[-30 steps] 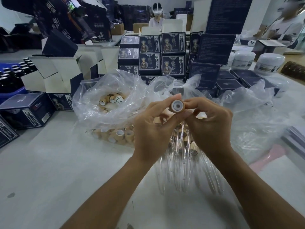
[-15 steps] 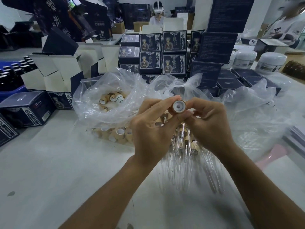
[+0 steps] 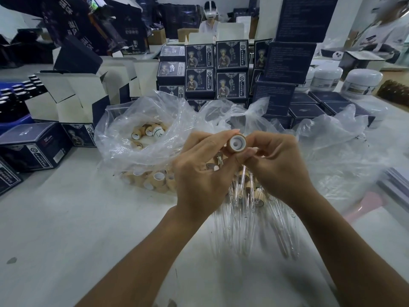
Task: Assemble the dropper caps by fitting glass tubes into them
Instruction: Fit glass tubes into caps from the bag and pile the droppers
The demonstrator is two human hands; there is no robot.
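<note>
A tan dropper cap with a white inner ring and a centre hole faces me, held up above the table. My left hand pinches it from the left with fingers and thumb, and my right hand grips it from the right. Below the hands lies a heap of clear glass tubes, some fitted into caps. A clear plastic bag at the left holds several loose tan caps.
Stacks of dark printed boxes stand behind the bag, open white-lined cartons at the left, white jars at the far right. Crumpled plastic lies right of the hands. Bare white table spreads at the near left. People sit beyond.
The cap has turned so that its open white underside now faces me more squarely. Both hands stay around it in much the same place.
</note>
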